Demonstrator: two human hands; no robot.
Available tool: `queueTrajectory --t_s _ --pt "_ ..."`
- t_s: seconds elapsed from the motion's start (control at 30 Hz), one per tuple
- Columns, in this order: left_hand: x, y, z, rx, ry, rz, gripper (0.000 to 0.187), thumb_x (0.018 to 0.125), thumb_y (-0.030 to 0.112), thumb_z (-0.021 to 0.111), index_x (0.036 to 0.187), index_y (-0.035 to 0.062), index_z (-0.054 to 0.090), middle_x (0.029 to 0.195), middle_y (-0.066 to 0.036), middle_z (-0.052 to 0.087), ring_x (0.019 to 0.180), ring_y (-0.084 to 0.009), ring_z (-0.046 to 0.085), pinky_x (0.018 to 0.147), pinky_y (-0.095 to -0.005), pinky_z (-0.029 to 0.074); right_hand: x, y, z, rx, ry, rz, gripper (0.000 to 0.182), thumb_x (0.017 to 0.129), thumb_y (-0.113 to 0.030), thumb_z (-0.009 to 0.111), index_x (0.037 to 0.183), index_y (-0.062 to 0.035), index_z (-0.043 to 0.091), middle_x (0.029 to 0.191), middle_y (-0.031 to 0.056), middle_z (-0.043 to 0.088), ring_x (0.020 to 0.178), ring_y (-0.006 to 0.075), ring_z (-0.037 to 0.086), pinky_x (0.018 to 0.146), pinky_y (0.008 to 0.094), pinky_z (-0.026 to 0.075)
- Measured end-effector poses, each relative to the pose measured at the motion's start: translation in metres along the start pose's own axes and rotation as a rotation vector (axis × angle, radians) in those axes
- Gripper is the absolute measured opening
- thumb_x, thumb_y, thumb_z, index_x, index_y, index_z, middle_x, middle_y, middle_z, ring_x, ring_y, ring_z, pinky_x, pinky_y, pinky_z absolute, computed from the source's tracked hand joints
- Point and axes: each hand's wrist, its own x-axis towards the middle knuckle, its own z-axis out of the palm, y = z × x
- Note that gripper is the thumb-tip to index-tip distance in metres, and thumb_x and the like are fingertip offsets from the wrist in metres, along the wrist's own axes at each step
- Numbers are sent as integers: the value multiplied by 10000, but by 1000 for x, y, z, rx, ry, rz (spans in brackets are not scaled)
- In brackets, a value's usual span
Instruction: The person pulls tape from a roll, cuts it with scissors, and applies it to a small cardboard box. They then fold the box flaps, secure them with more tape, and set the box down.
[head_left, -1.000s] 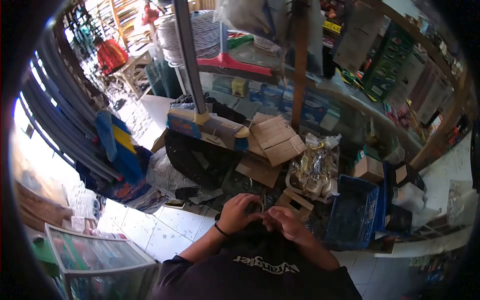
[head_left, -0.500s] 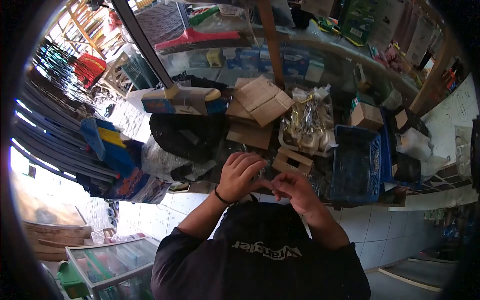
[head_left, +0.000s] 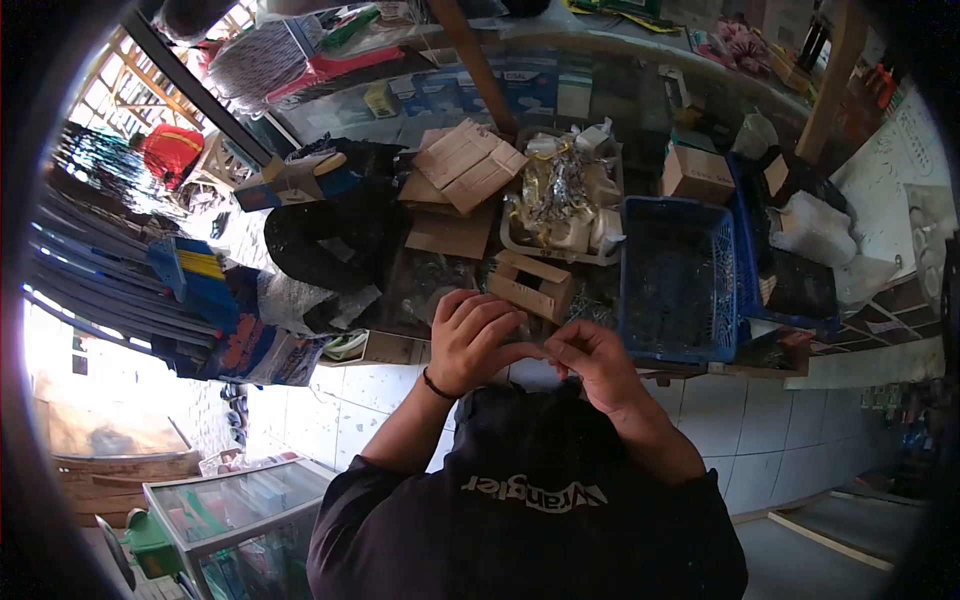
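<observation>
My left hand (head_left: 472, 340) is raised over the near edge of the cluttered table, its fingers bent and its thumb stretched toward the other hand. My right hand (head_left: 592, 362) is beside it, thumb and index finger pinched together close to the left thumb tip. Whatever lies in that pinch, if anything, is too small to tell. Just beyond the hands sits a small open cardboard box (head_left: 532, 284). Behind it stands a white tray (head_left: 563, 256) filled with clear plastic-wrapped parts.
An empty-looking blue basket (head_left: 679, 352) is right of the hands. Flat cardboard pieces (head_left: 470, 165) and a black bag (head_left: 325, 245) lie to the left. A brown box (head_left: 697, 174) stands at the back right. A glass cabinet (head_left: 240, 505) is at the lower left.
The view has shifted, so the table's contents appear further left and slightly higher. Both hands keep nearly the same pose, with the thumb and fingertips still close together.
</observation>
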Motion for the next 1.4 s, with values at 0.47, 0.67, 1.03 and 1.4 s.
queueTrajectory --t_s 0.47,0.67,1.03,1.4 --pt "20 65 47 -1011 -339 -938 272 842 219 626 969 -15 568 852 -67 631 804 -111 581 707 -256 471 -38 -16 -23 1 305 -249 230 900 -176 532 1055 -8 562 911 62 606 742 88 550 681 236 466" --pt "28 72 62 -1132 -405 -1015 221 870 181 583 945 -26 572 823 -66 637 758 -100 592 681 -238 480 -51 2 -32 -43 342 -269 238 897 -115 515 1095 14 535 974 57 592 813 97 552 747 243 458" --pt "-9 36 69 -784 -402 -977 179 874 150 555 888 -26 584 794 -79 628 717 -117 598 641 -252 475 -18 32 -16 -346 446 -241 279 871 -170 578 1081 6 527 925 60 599 805 105 564 697 242 463" --pt "-12 -10 63 -819 -425 -776 160 802 149 592 839 -7 604 780 -176 603 710 -306 601 621 -341 466 24 46 3 -387 659 -14 225 872 -230 587 926 -12 584 781 51 609 735 94 555 637 238 443"
